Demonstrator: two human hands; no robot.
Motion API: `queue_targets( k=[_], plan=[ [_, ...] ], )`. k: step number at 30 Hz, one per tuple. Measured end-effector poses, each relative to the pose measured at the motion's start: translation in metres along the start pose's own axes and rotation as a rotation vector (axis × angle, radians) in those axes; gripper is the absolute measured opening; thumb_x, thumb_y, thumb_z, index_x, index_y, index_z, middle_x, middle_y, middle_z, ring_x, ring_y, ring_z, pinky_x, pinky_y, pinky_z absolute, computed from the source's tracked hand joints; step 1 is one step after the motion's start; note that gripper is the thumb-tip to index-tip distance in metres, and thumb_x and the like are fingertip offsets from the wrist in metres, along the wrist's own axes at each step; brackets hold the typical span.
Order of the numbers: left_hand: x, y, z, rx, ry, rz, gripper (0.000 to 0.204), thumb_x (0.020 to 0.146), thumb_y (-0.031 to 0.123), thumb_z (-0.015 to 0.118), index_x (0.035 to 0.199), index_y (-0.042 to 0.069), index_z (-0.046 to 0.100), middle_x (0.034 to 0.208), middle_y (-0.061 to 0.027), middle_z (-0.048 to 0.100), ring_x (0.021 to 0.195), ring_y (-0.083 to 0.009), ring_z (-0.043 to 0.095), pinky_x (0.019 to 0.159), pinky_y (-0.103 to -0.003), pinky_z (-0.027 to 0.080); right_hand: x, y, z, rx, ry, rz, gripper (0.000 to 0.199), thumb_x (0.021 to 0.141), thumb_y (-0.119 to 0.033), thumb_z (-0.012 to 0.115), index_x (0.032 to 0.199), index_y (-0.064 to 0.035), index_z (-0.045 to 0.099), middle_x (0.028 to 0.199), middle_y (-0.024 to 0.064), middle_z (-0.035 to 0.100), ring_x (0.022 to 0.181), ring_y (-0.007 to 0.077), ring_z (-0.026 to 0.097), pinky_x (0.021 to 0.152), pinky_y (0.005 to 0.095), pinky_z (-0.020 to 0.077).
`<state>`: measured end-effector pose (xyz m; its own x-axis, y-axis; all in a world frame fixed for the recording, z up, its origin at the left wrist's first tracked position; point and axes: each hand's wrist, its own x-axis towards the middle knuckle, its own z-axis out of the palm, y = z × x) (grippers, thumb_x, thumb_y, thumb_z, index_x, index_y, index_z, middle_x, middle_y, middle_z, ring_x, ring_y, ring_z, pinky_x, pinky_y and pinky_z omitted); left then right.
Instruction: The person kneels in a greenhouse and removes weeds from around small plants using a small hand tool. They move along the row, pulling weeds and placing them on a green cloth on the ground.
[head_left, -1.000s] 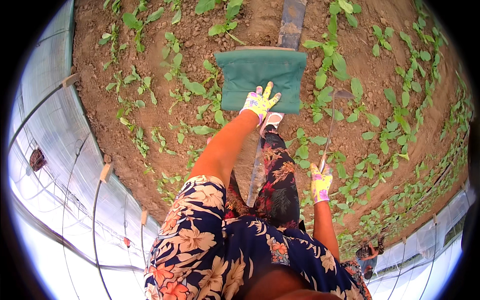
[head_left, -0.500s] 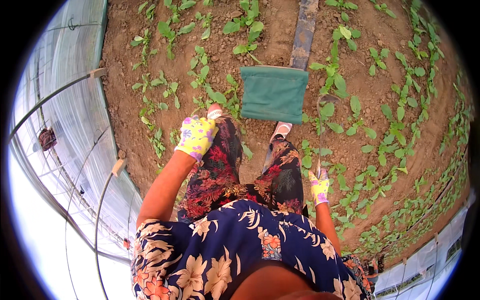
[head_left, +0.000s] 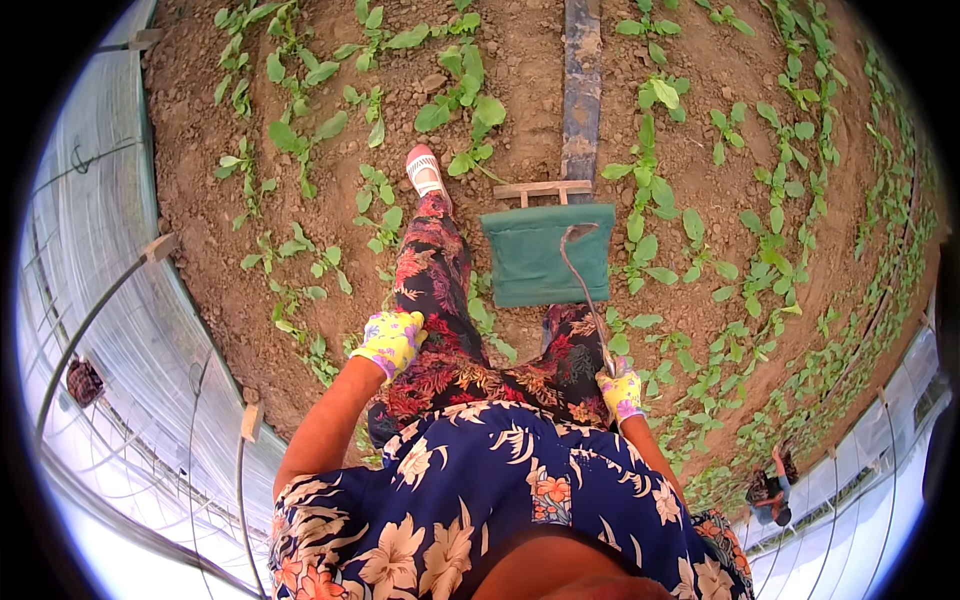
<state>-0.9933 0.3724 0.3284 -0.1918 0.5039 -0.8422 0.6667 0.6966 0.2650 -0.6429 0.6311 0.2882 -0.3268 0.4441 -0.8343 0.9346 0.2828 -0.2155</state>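
Both my hands wear yellow gloves with purple flowers. My left hand point(head_left: 392, 342) is closed, its curled fingers against the flowered trouser leg point(head_left: 435, 285) at my left thigh. In my right hand point(head_left: 620, 390), beside the right thigh, is the handle end of a small hand hoe point(head_left: 585, 285). Its thin, bent metal neck reaches forward, and the small blade end shows over the green cloth seat of a low folding stool point(head_left: 545, 262). The stool's wooden frame bar sticks out at the far side. My left foot point(head_left: 425, 172) stands forward on the soil; the right foot is hidden.
Rows of leafy green seedlings point(head_left: 650, 190) grow in brown soil on both sides. A dark flat strip point(head_left: 582, 90) runs ahead beyond the stool. Plastic sheeting on curved hoops point(head_left: 95, 310) lines the left. Another person point(head_left: 770, 500) is low down at the far right.
My left foot has stepped forward, and my left hand now sits higher on the thigh. The hoe's head has swung left from the seedlings to over the stool, which appears nearer.
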Motion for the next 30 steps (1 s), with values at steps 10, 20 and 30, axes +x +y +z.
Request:
queue_targets(
  k=[10, 20, 30],
  plan=[
    [0.042, -0.264, -0.167, -0.544, -0.266, 0.091, 0.019, 0.081, 0.017, 0.064, 0.095, 0.006, 0.056, 0.084, -0.0145, 0.064, 0.08, -0.033, 0.063, 0.069, -0.04, 0.048, 0.036, -0.377, -0.052, -0.015, 0.078, 0.042, 0.036, 0.076, -0.022, 0.063, 0.101, 0.0027, 0.054, 0.082, 0.026, 0.06, 0.079, 0.0452, 0.058, 0.067, 0.0443, 0.046],
    [0.006, -0.319, -0.283, -0.785, -0.614, 0.243, 0.021, 0.08, 0.026, 0.063, 0.09, 0.008, 0.061, 0.082, -0.0117, 0.064, 0.082, -0.0285, 0.063, 0.07, -0.036, 0.048, 0.04, -0.621, -0.169, 0.535, 0.033, 0.208, 0.04, 0.081, -0.026, 0.068, 0.107, 0.0002, 0.053, 0.081, 0.0077, 0.061, 0.073, 0.016, 0.055, 0.067, 0.0321, 0.0448],
    [0.094, -0.253, -0.329, -0.759, -0.594, 0.309, 0.019, 0.082, 0.025, 0.064, 0.091, 0.009, 0.062, 0.078, -0.0072, 0.064, 0.079, -0.0191, 0.061, 0.072, -0.032, 0.047, 0.169, -0.591, -0.221, 0.442, -0.27, 0.091, 0.042, 0.081, -0.03, 0.067, 0.112, -0.0034, 0.056, 0.087, 0.0114, 0.063, 0.077, 0.0201, 0.058, 0.072, 0.0322, 0.0462]
  ],
)
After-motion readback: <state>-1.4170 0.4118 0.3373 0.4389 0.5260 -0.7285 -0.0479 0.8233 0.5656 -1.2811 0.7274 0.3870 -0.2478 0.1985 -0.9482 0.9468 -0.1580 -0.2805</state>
